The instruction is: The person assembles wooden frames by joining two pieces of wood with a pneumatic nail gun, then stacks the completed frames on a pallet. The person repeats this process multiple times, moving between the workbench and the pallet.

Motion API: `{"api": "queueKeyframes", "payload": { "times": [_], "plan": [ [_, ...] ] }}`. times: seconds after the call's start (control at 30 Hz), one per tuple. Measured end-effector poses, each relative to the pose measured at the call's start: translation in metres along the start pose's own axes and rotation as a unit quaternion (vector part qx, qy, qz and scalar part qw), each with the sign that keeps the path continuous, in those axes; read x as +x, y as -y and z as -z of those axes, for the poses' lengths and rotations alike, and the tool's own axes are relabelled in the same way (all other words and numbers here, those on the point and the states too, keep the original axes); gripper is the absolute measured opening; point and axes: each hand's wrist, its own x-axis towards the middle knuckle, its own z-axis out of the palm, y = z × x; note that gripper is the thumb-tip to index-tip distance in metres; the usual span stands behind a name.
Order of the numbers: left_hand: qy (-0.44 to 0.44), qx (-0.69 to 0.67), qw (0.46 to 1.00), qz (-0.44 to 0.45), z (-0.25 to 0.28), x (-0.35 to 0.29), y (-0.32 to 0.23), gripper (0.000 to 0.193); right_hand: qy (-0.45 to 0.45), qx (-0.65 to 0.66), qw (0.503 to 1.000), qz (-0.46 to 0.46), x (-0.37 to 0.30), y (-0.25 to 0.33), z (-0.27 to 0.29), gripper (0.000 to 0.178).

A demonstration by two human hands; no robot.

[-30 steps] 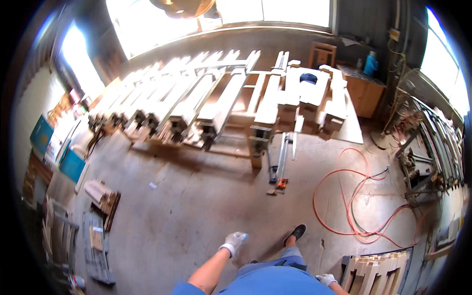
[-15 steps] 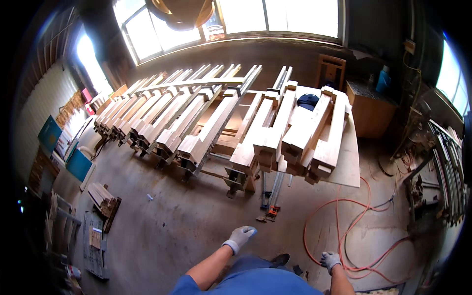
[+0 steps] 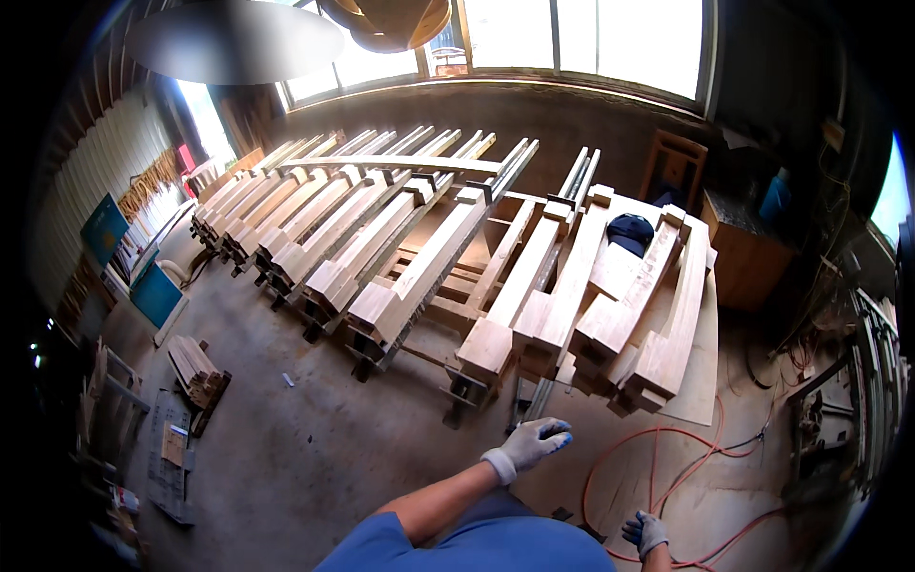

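Because thin red hose lay looped on grey concrete floor near our right side, we judged careless step could trip us. White-gloved left hand stood forward, wrist level, fingers loosely parted, empty; gloved right hand hung low beside hose, fingers relaxed, empty. Pale wooden beams lay in row beyond left hand, blocky ends facing us.

Left hand forward, right hand lower, fingers loosely bent
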Motion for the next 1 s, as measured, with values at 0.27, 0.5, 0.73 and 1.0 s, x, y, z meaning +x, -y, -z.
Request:
{"api": "queueKeyframes", "payload": {
  "times": [0.27,0.5,0.73,1.0],
  "plan": [
    [0.076,-0.063,0.991,-0.09,0.055,0.062,-0.076,0.039,-0.013,-0.005,0.985,0.175,0.002,0.113,-0.06,0.02],
    [0.018,0.014,0.976,-0.215,0.084,0.131,-0.11,0.04,0.024,0.075,0.955,0.286,0.015,0.219,-0.096,0.034],
    [-0.024,0.079,0.974,-0.213,0.092,0.206,-0.147,0.047,0.14,0.086,0.935,0.315,0.007,0.347,-0.146,0.027],
    [0.016,0.185,0.979,-0.086,0.036,0.344,-0.149,0.079,0.08,0.007,0.934,0.349,0.033,0.414,-0.202,0.055]
  ]
}}
